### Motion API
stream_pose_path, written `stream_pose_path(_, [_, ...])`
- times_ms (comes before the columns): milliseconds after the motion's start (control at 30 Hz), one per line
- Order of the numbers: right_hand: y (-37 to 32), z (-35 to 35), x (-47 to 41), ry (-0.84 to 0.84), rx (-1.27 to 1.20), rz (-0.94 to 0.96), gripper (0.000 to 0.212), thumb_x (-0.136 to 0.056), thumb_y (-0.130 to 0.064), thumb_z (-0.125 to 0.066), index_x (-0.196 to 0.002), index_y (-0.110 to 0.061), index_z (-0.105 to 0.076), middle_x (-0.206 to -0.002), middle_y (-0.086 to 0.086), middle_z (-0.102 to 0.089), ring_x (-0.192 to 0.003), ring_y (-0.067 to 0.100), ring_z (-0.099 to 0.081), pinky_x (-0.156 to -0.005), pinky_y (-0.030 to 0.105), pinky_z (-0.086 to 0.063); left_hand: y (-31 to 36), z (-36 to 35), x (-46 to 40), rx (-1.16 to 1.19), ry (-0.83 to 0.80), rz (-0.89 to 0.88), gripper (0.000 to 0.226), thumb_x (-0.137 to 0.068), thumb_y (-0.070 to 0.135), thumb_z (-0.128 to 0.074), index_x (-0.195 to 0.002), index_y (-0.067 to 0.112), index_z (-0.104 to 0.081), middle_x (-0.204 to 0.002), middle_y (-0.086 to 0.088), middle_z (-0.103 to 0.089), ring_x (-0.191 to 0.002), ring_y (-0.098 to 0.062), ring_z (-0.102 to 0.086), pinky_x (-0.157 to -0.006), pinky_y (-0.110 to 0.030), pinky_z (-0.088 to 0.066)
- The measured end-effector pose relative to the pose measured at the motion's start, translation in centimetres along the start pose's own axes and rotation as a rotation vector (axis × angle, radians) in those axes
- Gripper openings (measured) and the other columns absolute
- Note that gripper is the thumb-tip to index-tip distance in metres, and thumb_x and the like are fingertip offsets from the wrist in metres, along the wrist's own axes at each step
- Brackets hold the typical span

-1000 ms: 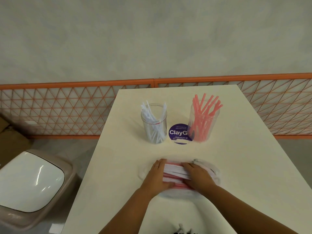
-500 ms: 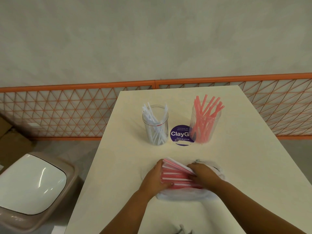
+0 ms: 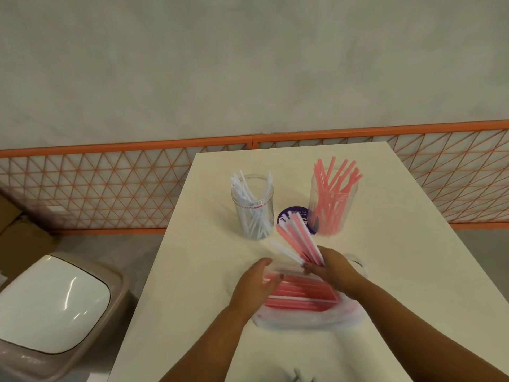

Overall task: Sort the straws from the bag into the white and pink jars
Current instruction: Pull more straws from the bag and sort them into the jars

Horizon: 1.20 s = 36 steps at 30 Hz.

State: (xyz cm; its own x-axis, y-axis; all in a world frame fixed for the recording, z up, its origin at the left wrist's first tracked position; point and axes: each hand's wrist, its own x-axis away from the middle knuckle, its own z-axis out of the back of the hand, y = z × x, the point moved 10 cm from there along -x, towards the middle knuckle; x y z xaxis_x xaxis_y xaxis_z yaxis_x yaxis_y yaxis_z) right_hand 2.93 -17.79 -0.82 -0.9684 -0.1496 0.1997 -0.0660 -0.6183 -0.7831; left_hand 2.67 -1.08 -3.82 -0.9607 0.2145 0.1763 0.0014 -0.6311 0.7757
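A clear plastic bag lies on the cream table, with pink and white straws lying flat inside it. My right hand is shut on a fanned bunch of pink and white straws, lifted and tilted up toward the jars. My left hand rests on the bag's left end, fingers spread, holding nothing. Farther back stand a clear jar of white straws on the left and a clear jar of pink straws on the right.
A round purple sticker sits on the table between the jars. An orange lattice fence runs behind the table. A beige bin with a white lid and cardboard boxes stand on the floor at the left.
My right hand has pulled a bunch of straws out of the bag and raised it toward the jars. My left hand has let go of the straws and stays on the bag.
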Motion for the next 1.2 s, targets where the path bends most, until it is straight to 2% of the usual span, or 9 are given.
stream_pose_path(67, [-0.8,0.9,0.1,0.050,-0.163,-0.007,0.009,-0.087,-0.020,-0.065,-0.094,-0.020,-0.060,-0.078,-0.004,-0.071,-0.067,-0.001,-0.066,-0.068,0.018,-0.046,1.8,0.7,-0.2,0.048,0.055,-0.035,0.044,-0.090,0.041,-0.054,-0.128,0.019,-0.050,-0.129,0.007,-0.056,-0.121,-0.008,-0.049,-0.096,-0.013,-0.032])
stream_pose_path(200, [-1.9,1.7,0.2,0.108,-0.381,-0.026,0.014,-0.086,-0.021,-0.064,-0.100,-0.018,-0.061,-0.083,0.000,-0.073,-0.077,0.010,-0.071,-0.071,0.020,-0.051,5.7,1.0,-0.7,0.219,0.035,-0.064,0.034,-0.093,0.037,-0.049,-0.123,0.021,-0.053,-0.121,0.009,-0.060,-0.116,-0.003,-0.052,-0.092,-0.012,-0.038])
stream_pose_path(300, [-2.9,2.0,0.4,0.129,-0.510,-0.016,0.014,-0.086,-0.016,-0.065,-0.100,-0.018,-0.061,-0.082,0.003,-0.073,-0.073,0.011,-0.072,-0.066,0.018,-0.053,8.4,1.8,-0.9,0.357,0.072,-0.082,0.025,-0.095,0.026,-0.049,-0.117,0.018,-0.058,-0.101,0.012,-0.063,-0.094,0.006,-0.059,-0.077,-0.002,-0.042])
stream_pose_path(500, [-4.4,2.4,0.8,0.120,-0.603,0.018,0.014,-0.087,-0.012,-0.064,-0.101,-0.012,-0.065,-0.083,0.005,-0.074,-0.075,0.014,-0.072,-0.067,0.018,-0.054,10.6,3.3,-1.7,0.437,0.170,-0.084,0.018,-0.092,0.008,-0.054,-0.074,0.006,-0.059,-0.055,0.005,-0.057,-0.048,-0.005,-0.055,-0.051,-0.012,-0.045])
stream_pose_path(600, [-4.9,2.5,0.8,0.101,-0.648,0.025,0.009,-0.089,-0.011,-0.060,-0.094,-0.016,-0.066,-0.077,0.000,-0.073,-0.073,0.011,-0.072,-0.064,0.016,-0.053,10.8,3.5,-2.2,0.487,0.156,-0.057,0.018,-0.092,0.008,-0.054,-0.085,-0.007,-0.060,-0.058,-0.003,-0.054,-0.047,-0.008,-0.052,-0.050,-0.018,-0.050])
stream_pose_path(800, [-5.3,2.4,0.4,0.057,-0.777,0.026,0.012,-0.091,-0.009,-0.056,-0.100,-0.011,-0.064,-0.076,0.001,-0.073,-0.072,0.014,-0.071,-0.064,0.016,-0.053,11.3,3.8,-2.7,0.542,0.131,-0.025,0.012,-0.092,0.009,-0.054,-0.085,0.002,-0.062,-0.044,0.011,-0.055,-0.041,-0.004,-0.050,-0.046,-0.019,-0.050])
stream_pose_path(867, [-4.9,2.3,0.1,0.056,-0.771,0.006,0.016,-0.091,-0.012,-0.057,-0.106,-0.010,-0.062,-0.082,0.005,-0.074,-0.078,0.019,-0.072,-0.069,0.021,-0.056,11.4,4.6,-3.1,0.563,0.160,-0.021,0.013,-0.092,0.009,-0.054,-0.086,0.001,-0.063,-0.054,0.005,-0.058,-0.046,-0.010,-0.052,-0.047,-0.023,-0.052])
stream_pose_path(1000, [-4.5,1.8,-0.5,0.012,-0.765,0.004,0.019,-0.091,-0.012,-0.058,-0.109,-0.009,-0.059,-0.084,0.008,-0.073,-0.078,0.025,-0.071,-0.077,0.031,-0.057,12.2,7.7,-5.0,0.660,0.265,-0.032,0.014,-0.092,0.008,-0.054,-0.087,0.012,-0.066,-0.079,-0.007,-0.070,-0.074,-0.019,-0.069,-0.071,-0.031,-0.058])
stream_pose_path(1200, [-4.0,2.1,-1.3,0.005,-0.810,-0.018,0.011,-0.091,-0.008,-0.055,-0.098,-0.004,-0.063,-0.077,0.008,-0.068,-0.068,0.018,-0.066,-0.071,0.026,-0.055,15.0,15.5,-6.6,0.825,0.478,-0.202,0.013,-0.094,0.004,-0.048,-0.096,0.005,-0.061,-0.086,-0.009,-0.070,-0.076,-0.012,-0.071,-0.070,-0.020,-0.056])
